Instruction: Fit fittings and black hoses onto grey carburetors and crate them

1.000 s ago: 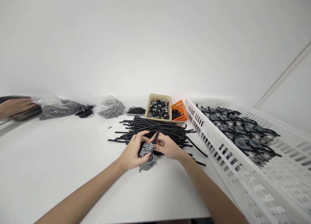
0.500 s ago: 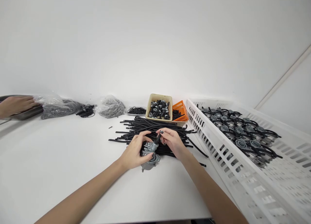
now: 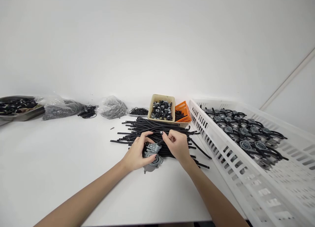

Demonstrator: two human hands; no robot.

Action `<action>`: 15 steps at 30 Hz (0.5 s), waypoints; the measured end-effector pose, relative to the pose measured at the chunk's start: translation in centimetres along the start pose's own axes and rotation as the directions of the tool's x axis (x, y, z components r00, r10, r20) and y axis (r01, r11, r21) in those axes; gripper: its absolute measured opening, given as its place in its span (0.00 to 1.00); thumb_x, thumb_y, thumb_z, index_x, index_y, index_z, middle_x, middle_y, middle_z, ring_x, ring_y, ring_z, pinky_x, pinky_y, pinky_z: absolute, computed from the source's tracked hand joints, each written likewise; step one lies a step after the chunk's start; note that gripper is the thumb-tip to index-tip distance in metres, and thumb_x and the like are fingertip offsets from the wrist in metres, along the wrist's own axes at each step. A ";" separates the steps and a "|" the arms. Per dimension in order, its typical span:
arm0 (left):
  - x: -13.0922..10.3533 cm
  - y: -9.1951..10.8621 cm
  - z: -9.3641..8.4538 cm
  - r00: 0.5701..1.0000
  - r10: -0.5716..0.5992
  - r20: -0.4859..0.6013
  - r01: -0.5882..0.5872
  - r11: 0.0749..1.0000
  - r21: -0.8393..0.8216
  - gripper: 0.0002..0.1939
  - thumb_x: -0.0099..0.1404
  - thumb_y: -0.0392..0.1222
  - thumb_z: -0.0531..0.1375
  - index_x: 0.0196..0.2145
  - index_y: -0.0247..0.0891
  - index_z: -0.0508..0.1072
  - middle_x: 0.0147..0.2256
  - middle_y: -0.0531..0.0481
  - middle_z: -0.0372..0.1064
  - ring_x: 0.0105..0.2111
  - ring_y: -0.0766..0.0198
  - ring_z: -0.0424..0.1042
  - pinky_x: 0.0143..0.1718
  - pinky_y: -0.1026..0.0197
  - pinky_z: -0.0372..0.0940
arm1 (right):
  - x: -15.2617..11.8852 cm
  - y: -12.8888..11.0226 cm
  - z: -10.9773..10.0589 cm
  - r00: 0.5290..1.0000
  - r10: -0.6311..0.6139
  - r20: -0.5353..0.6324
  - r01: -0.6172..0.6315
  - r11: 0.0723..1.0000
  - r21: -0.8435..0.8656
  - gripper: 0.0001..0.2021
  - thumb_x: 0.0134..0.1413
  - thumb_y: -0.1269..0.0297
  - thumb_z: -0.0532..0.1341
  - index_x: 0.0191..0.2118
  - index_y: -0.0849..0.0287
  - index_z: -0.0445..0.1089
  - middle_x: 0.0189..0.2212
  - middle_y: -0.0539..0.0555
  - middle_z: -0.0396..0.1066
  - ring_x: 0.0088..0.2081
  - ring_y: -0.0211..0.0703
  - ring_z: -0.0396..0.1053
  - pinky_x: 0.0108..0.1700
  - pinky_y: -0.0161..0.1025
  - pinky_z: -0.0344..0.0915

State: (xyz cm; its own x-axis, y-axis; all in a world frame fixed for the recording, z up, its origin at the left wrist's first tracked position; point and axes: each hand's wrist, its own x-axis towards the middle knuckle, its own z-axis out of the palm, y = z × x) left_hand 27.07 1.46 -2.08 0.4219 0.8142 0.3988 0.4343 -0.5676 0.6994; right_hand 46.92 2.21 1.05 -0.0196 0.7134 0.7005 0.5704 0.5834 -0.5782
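Observation:
My left hand (image 3: pixel 137 154) is wrapped round a grey metal part (image 3: pixel 152 157), thumb across its front and fingers behind it. A short black piece (image 3: pixel 160 143) sticks out of the part's upper right side. My right hand (image 3: pixel 177 146) is closed at that black piece, with the fingers curled in and the thumb pointing up to the left; what lies inside its grip is mostly hidden. Both hands are over the near side of a pile of black hoses (image 3: pixel 145 127) on the white table (image 3: pixel 73 161).
Behind the hoses stand a cream bin (image 3: pixel 149 116) of small parts and an orange basket (image 3: pixel 187 115). A white crate (image 3: pixel 221 154) with finished-looking metal parts and hoses fills the right. Plastic bags (image 3: pixel 112 108), (image 3: pixel 61 109) and a metal tray (image 3: pixel 29 115) line the back left.
My right hand has turned and its fingers have curled in more at the black piece. The other person's hand has left the tray at the far left.

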 end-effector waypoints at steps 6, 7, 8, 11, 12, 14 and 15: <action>-0.2 0.3 0.1 1.000 0.001 0.018 -0.001 1.000 -0.022 0.38 0.56 0.46 0.64 0.60 0.43 0.51 0.46 0.44 0.71 0.49 0.49 0.68 0.55 0.44 0.59 | -0.5 -0.4 -0.3 0.975 -0.215 -0.055 0.206 0.969 -0.135 0.21 0.57 0.64 0.57 0.19 0.55 0.46 0.15 0.43 0.45 0.19 0.34 0.44 0.24 0.37 0.45; -0.2 0.3 0.0 1.000 0.004 0.019 -0.004 1.000 -0.028 0.38 0.56 0.46 0.64 0.60 0.43 0.51 0.46 0.44 0.71 0.49 0.49 0.68 0.55 0.45 0.59 | -0.5 -0.4 -0.5 0.975 -0.221 -0.026 0.216 0.967 -0.134 0.20 0.57 0.64 0.57 0.19 0.55 0.47 0.15 0.44 0.46 0.19 0.34 0.45 0.24 0.37 0.45; -0.2 0.3 0.0 1.000 0.009 0.021 -0.009 0.999 -0.033 0.38 0.56 0.46 0.64 0.60 0.43 0.51 0.46 0.44 0.71 0.49 0.49 0.68 0.55 0.45 0.59 | -0.5 -0.4 -0.7 0.976 -0.219 0.004 0.218 0.968 -0.124 0.20 0.57 0.64 0.57 0.19 0.54 0.48 0.15 0.44 0.47 0.19 0.35 0.46 0.24 0.38 0.46; -0.1 0.1 -0.1 0.999 0.023 0.036 -0.021 0.999 -0.046 0.38 0.56 0.46 0.64 0.60 0.43 0.52 0.47 0.44 0.70 0.49 0.49 0.68 0.54 0.45 0.60 | -0.3 -0.3 -1.2 0.981 -0.175 0.087 0.177 0.984 -0.013 0.16 0.58 0.65 0.57 0.20 0.54 0.54 0.17 0.46 0.52 0.20 0.36 0.50 0.26 0.38 0.49; 0.0 0.0 -0.1 0.999 0.024 0.039 -0.022 0.999 -0.048 0.37 0.56 0.45 0.64 0.60 0.43 0.52 0.47 0.43 0.70 0.49 0.49 0.68 0.54 0.45 0.60 | -0.2 -0.2 -1.3 0.983 -0.142 0.116 0.136 0.989 0.055 0.13 0.58 0.64 0.56 0.22 0.55 0.58 0.17 0.46 0.54 0.20 0.35 0.51 0.25 0.37 0.50; 0.0 -0.1 -0.1 0.999 0.028 0.042 -0.026 0.998 -0.049 0.37 0.57 0.45 0.64 0.60 0.43 0.52 0.47 0.43 0.70 0.50 0.49 0.68 0.54 0.45 0.61 | 0.1 -0.1 -1.5 0.983 -0.053 0.178 0.014 0.978 0.210 0.07 0.59 0.63 0.57 0.29 0.56 0.64 0.18 0.45 0.56 0.19 0.34 0.51 0.24 0.35 0.51; 0.0 -0.1 -0.1 0.998 0.033 0.045 -0.031 0.998 -0.045 0.36 0.57 0.45 0.64 0.60 0.43 0.52 0.47 0.43 0.70 0.50 0.49 0.68 0.54 0.45 0.61 | 0.3 0.0 -1.6 0.976 -0.006 0.219 -0.058 0.956 0.286 0.06 0.59 0.62 0.58 0.31 0.56 0.66 0.17 0.44 0.56 0.19 0.34 0.52 0.23 0.35 0.51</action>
State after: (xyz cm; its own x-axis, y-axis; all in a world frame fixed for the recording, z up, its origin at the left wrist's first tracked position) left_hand 26.94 1.56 -2.10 0.4712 0.7887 0.3950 0.3845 -0.5866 0.7127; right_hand 48.23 1.82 1.95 -0.2025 0.7777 0.5952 0.3119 0.6273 -0.7136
